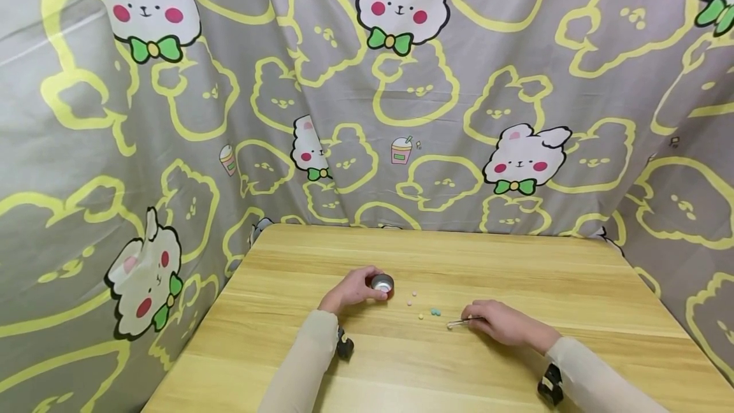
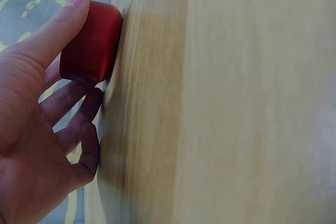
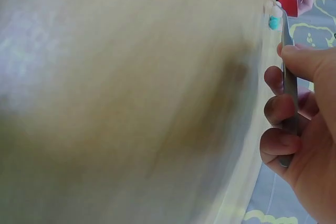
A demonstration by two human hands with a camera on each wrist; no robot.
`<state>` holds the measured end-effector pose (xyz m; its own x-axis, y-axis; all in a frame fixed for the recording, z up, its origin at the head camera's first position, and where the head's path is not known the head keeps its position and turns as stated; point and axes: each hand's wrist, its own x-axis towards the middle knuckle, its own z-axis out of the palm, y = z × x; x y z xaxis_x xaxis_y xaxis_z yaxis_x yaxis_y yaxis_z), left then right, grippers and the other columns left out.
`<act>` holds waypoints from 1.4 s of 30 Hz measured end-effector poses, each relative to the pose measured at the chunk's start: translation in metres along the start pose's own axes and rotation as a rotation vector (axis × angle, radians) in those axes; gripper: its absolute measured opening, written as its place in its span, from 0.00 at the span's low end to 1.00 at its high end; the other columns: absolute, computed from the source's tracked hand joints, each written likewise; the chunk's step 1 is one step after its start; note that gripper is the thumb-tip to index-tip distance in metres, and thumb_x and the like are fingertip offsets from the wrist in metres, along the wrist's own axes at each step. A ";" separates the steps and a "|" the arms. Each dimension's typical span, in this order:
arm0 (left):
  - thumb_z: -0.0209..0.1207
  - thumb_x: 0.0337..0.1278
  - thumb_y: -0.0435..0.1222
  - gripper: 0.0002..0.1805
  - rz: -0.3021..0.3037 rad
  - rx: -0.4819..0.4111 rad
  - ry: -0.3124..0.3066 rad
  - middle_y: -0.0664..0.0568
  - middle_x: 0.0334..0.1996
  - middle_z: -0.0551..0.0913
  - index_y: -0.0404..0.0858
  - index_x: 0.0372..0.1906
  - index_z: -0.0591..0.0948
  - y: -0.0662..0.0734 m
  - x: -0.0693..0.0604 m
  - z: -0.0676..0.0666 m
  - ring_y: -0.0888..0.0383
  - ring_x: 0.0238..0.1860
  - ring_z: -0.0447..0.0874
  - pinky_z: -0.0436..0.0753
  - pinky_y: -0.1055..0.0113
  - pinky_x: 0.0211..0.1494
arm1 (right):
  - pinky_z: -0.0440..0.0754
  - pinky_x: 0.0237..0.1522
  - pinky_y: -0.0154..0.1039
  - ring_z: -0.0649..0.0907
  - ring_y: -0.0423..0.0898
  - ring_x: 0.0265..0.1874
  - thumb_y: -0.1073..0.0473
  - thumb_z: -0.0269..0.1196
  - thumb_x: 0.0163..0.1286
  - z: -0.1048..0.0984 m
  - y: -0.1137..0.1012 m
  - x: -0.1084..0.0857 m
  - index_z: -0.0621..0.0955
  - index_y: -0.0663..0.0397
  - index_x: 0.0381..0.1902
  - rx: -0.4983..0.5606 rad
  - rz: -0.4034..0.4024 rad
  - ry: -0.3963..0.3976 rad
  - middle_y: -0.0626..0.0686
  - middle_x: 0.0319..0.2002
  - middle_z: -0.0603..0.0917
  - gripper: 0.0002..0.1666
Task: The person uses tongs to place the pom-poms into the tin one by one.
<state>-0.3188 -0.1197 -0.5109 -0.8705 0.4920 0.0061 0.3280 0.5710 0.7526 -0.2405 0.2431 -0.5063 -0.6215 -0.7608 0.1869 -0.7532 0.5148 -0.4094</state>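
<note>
In the head view my left hand point(image 1: 357, 287) grips a small round cup point(image 1: 382, 284), red outside with a silvery inside, at the tabletop. The left wrist view shows the thumb against the red wall of the cup point(image 2: 93, 43). My right hand point(image 1: 503, 322) holds a slim metal utensil point(image 1: 473, 318), its fingers curled round the handle point(image 3: 290, 85). At the tool's far end is a small pale spot; whether it is a bead or the tip, I cannot tell. Between the hands lie pink beads point(image 1: 410, 303), a yellow bead point(image 1: 421, 317) and teal beads point(image 1: 436, 312).
A wooden table point(image 1: 401, 375) carries everything. Grey curtains point(image 1: 344, 88) with cartoon bunnies hang behind and along both sides. Each forearm wears a black wrist camera, one by the left sleeve point(image 1: 345, 344) and another by the right point(image 1: 551, 385).
</note>
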 end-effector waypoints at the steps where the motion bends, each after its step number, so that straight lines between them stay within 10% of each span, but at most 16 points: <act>1: 0.70 0.48 0.42 0.25 0.001 0.001 0.000 0.56 0.43 0.79 0.41 0.53 0.78 0.000 0.000 0.000 0.58 0.45 0.75 0.72 0.61 0.50 | 0.76 0.34 0.37 0.77 0.35 0.35 0.60 0.56 0.71 -0.001 0.000 0.000 0.80 0.46 0.44 -0.001 -0.002 0.001 0.42 0.37 0.79 0.07; 42: 0.71 0.47 0.42 0.23 -0.001 -0.014 0.005 0.57 0.41 0.79 0.42 0.50 0.79 -0.001 0.002 0.000 0.59 0.44 0.75 0.72 0.62 0.49 | 0.71 0.29 0.35 0.72 0.36 0.26 0.61 0.53 0.73 -0.018 0.013 0.054 0.80 0.50 0.46 0.053 0.093 0.079 0.51 0.33 0.81 0.09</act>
<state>-0.3210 -0.1187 -0.5118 -0.8726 0.4884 0.0086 0.3221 0.5620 0.7619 -0.2878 0.2163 -0.4852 -0.7046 -0.6761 0.2153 -0.6806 0.5581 -0.4748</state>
